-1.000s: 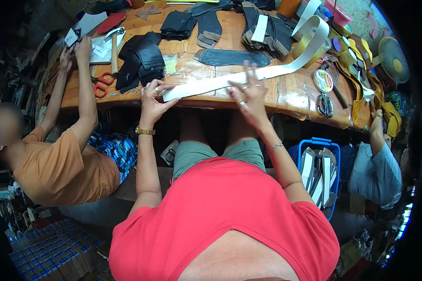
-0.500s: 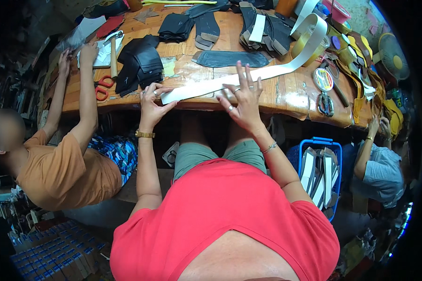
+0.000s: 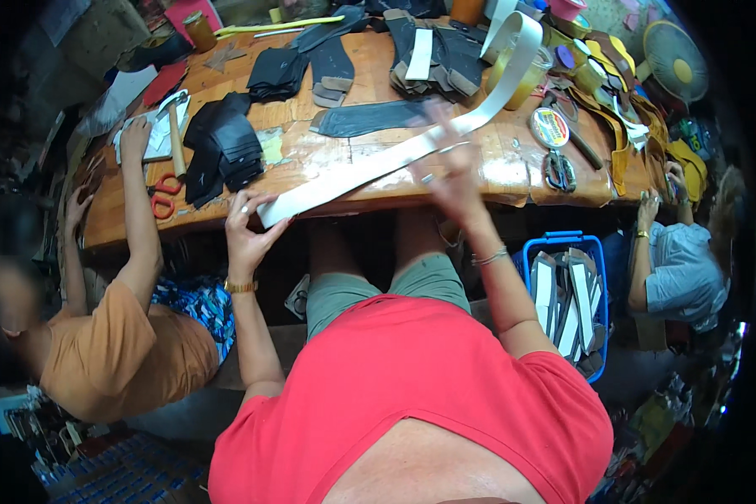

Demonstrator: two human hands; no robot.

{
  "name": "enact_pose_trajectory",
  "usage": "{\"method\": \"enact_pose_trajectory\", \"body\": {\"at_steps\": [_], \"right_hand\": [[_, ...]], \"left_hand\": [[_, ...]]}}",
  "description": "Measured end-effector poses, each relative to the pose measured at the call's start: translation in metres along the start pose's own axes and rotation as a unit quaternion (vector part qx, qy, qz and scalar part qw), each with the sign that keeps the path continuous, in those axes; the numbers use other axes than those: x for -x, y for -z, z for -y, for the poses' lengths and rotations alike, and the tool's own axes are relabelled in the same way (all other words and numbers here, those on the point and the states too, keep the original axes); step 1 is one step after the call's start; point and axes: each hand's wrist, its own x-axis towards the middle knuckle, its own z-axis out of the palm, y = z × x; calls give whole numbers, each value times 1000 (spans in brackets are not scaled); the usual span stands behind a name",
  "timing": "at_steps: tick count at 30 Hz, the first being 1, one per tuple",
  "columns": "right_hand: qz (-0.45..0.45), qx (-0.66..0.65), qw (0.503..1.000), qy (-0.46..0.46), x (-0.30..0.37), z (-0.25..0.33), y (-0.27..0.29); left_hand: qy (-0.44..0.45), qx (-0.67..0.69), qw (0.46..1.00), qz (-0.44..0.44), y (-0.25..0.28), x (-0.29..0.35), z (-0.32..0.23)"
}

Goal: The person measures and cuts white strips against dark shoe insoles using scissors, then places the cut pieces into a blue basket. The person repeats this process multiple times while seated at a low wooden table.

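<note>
A long white strip (image 3: 336, 182) runs slantwise over the front of the wooden table, and its far right part curls up in a loop. My left hand (image 3: 250, 228) pinches the strip's near left end between thumb and fingers at the table edge. Over the strip's right half is my right hand (image 3: 455, 181), smeared by motion, so its grip does not show clearly. Just behind the strip lies a flat dark grey piece (image 3: 365, 119).
Stacks of black pieces (image 3: 224, 147) lie left, near orange-handled scissors (image 3: 165, 195) and a hammer (image 3: 176, 143). Right are a round tin (image 3: 549, 128) and a yellowish jar (image 3: 525, 80). A blue basket (image 3: 603, 294) of strips stands below. Co-workers sit on both sides.
My left hand and the strip's end have shifted left and nearer in the picture. The right hand has moved a little right and blurred. The whole view has turned slightly.
</note>
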Motion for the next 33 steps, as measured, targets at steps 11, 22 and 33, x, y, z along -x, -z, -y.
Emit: {"method": "enact_pose_trajectory", "body": {"at_steps": [11,22,33], "right_hand": [[52,354,871,-336,23,-253,121],[-96,317,900,-285,-66,-231,165],[191,256,938,-135,-179,-278,134]], "left_hand": [[26,-64,996,53,16,27,-11],[57,-45,992,106,15,55,-8],[75,5,985,155,0,60,-17]]}}
